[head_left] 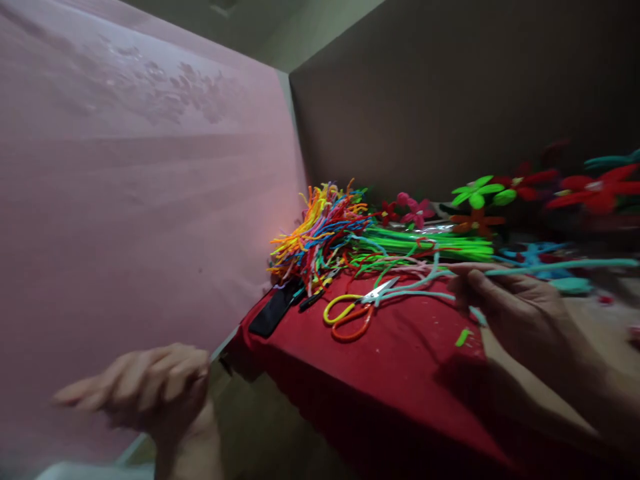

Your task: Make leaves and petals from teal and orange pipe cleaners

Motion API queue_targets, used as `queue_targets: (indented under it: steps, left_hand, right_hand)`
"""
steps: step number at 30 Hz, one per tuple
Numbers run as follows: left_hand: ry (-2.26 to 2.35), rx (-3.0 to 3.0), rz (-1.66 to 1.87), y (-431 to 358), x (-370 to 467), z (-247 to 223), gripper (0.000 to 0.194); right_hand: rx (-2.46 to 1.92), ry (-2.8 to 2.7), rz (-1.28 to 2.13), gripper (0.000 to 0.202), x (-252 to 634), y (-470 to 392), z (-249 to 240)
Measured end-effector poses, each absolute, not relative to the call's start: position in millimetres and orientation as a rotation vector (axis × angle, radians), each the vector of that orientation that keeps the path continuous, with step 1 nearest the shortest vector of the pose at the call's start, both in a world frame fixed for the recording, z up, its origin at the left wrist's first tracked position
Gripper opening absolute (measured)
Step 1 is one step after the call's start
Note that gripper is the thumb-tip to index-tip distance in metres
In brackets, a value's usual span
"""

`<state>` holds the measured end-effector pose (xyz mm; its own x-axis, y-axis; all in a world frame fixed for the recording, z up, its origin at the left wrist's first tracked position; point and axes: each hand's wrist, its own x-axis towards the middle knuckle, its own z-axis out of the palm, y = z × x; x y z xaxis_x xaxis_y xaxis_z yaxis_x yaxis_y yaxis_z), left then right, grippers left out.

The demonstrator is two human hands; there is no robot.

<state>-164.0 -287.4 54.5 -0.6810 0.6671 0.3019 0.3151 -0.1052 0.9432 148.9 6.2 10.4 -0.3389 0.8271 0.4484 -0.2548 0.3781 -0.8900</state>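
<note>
Between the thumb and fingers of my right hand (525,310) is a pale turquoise pipe cleaner (580,266), stretching out to the right. Other light-coloured pipe cleaners (420,293) lie on the red-covered table (370,373) by that hand. To the left, off the table's edge, my left hand (145,387) hangs in the air, slightly blurred. Its fingers point left, loosely bent, and no object shows in them. Scissors (356,315) with one yellow and one orange handle rest on the cloth between my hands.
A large heap of multicoloured pipe cleaners (320,230) lies at the wall, beside a bundle of green ones (430,243). A black phone (273,313) sits at the left table corner. Pipe-cleaner flowers (477,192) stand behind. A pink wall (150,233) rises at left.
</note>
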Motion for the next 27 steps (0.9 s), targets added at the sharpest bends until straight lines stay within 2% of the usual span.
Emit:
queue_targets:
  steps: [1,4,6,10,15,22,27]
  left_hand:
    - [1.811,1.096,1.805,-259,-147,49,0.074]
    - [1.611,1.164,1.508,-159,-78,33,0.043]
    - [1.295,1.099,1.191,-105,-31,25,0.044]
    - [0.919,0.834,1.364,-42,17,23,0.043]
    - [0.902,0.819,1.628,-13,15,30,0.032]
    - [0.959,0.739,1.543,-2,8,25,0.022]
    - [0.933,0.681,1.535,10,0,29,0.014]
  right_hand:
    - [-0.461,-1.404,1.386,0.016,149,7,15]
    - [-0.321,-1.18,1.619,0.014,150,14,23]
    - [-0.289,-1.128,1.737,0.016,150,20,22]
    - [-0.266,-0.954,1.928,0.018,145,25,13]
    - [-0.283,-0.841,1.962,0.018,139,30,5]
    - [-0.13,-0.661,1.894,0.016,138,41,4]
    - [-0.254,-0.68,1.844,0.019,137,41,5]
